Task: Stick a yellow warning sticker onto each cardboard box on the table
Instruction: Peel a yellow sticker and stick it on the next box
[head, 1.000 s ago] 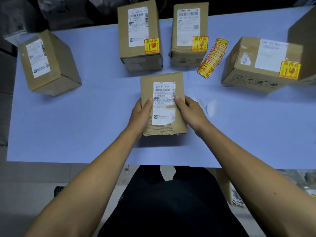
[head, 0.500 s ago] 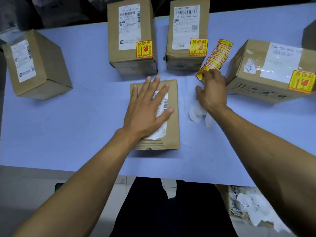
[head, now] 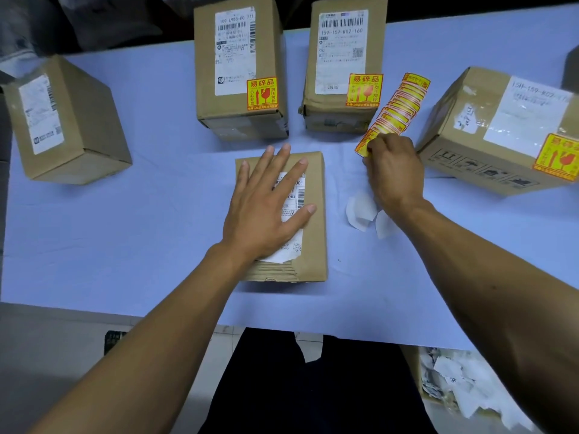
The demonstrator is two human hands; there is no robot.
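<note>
A flat cardboard box [head: 313,233] with a white shipping label lies in front of me, and my left hand [head: 266,208] presses flat on it with fingers spread. My right hand [head: 391,170] pinches the near end of a fanned stack of yellow warning stickers [head: 398,111] lying on the table. Two upright boxes at the back, one [head: 232,73] left and one [head: 341,64] right, each carry a yellow sticker. The box at the right [head: 501,133] also carries one. The box at the far left [head: 65,120] shows only a white label.
White sticker backing papers [head: 360,211] lie just right of the flat box. The table has a light blue cover [head: 125,230]. Below its front edge at the right, a carton holds discarded white papers [head: 463,386]. A dark object stands at the far right edge.
My left hand moved from the box's side to lie flat on top. My right hand left the box, reached to the sticker stack and now pinches its near end.
</note>
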